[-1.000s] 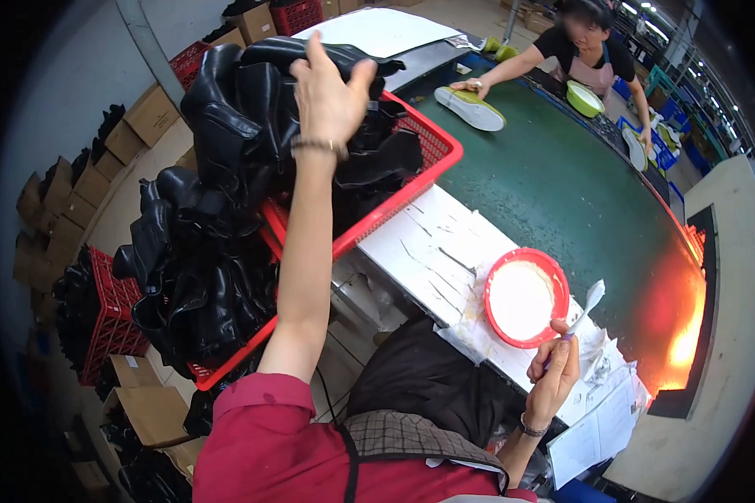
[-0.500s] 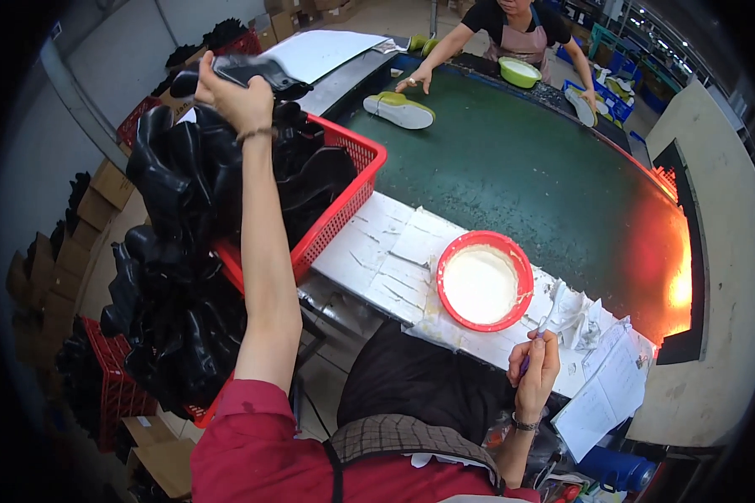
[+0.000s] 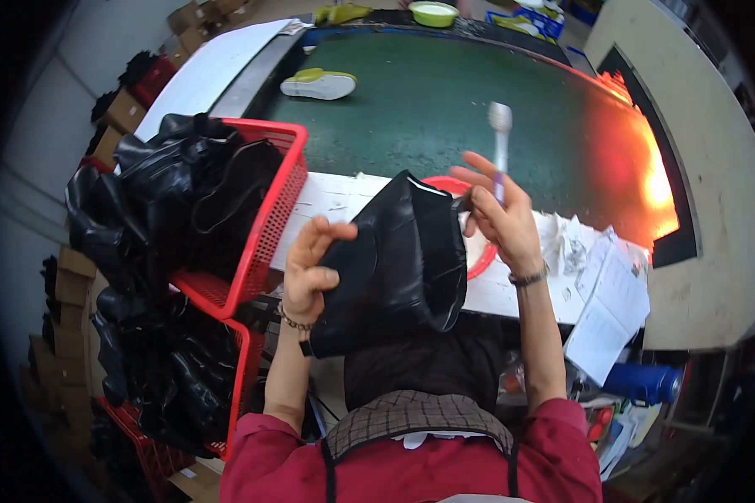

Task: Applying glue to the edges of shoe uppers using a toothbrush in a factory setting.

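Observation:
A black leather boot (image 3: 386, 260) hangs tilted in front of me, its wide shaft opening turned to the right. My right hand (image 3: 507, 222) pinches the top edge of that opening and also holds a brush (image 3: 500, 138) with a purple handle, bristles up. My left hand (image 3: 309, 272) is at the boot's left side, fingers curled but apart, thumb and fingertips over the leather without a visible grip. Behind the boot, a red bowl (image 3: 481, 270) of white paste is partly hidden. More black boots (image 3: 176, 168) fill a red basket (image 3: 281, 201) at left.
A green conveyor belt (image 3: 411, 92) carries a yellow-green shoe with a white sole (image 3: 319, 85); an orange-glowing opening (image 3: 650, 184) is at right. White board (image 3: 310, 197), papers (image 3: 608, 310) and a blue bottle (image 3: 646, 383) are close by. Another basket of boots (image 3: 176, 369) stands below left.
My left hand has come from the basket to the middle with the boot. My right hand has risen with the brush and taken the boot's edge. The co-worker has mostly left view.

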Available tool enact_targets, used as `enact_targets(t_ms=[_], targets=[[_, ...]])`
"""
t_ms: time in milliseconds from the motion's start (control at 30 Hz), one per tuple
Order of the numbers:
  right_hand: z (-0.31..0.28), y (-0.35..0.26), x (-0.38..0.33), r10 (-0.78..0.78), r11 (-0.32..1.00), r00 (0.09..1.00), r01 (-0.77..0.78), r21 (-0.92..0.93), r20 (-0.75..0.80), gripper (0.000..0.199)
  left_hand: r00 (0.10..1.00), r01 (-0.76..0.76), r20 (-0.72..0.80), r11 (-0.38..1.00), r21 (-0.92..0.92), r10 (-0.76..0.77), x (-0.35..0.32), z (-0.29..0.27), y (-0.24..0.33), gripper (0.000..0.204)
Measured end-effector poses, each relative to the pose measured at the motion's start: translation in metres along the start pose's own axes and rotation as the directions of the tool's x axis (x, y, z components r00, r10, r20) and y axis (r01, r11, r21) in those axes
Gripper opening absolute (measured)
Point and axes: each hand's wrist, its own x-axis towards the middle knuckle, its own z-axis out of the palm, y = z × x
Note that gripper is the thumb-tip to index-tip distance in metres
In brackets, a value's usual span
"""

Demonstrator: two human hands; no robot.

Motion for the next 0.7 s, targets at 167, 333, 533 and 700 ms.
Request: enact_targets(t_ms=[167, 333, 533, 700], targets=[[-0.018, 0.007, 0.006, 0.273, 0.906, 0.916, -0.347, 0.242, 0.294, 0.056, 0.998, -0.042, 0.048, 0.999, -0.007, 0.042, -0.026, -0.01, -0.012, 0.037], [0.003, 0.035, -0.019, 0.371, 0.928, 0.9, -0.37, -0.05, 0.23, 0.027, 0.981, 0.163, 0.067, 0.963, 0.213, -0.181, -0.031, 0.007, 0.027, 0.066], [0.064, 0.01, -0.073, 0.451, 0.88, 0.886, -0.421, -0.221, 0.106, 0.021, 0.934, 0.178, 0.114, 0.72, 0.67, -0.337, -0.035, 0.008, 0.049, 0.105], [0.077, 0.011, -0.081, 0.151, 0.97, 0.966, -0.103, -0.222, 0.209, 0.02, 0.899, 0.287, 0.112, 0.762, 0.581, -0.424, -0.032, 0.03, 0.016, 0.091]])
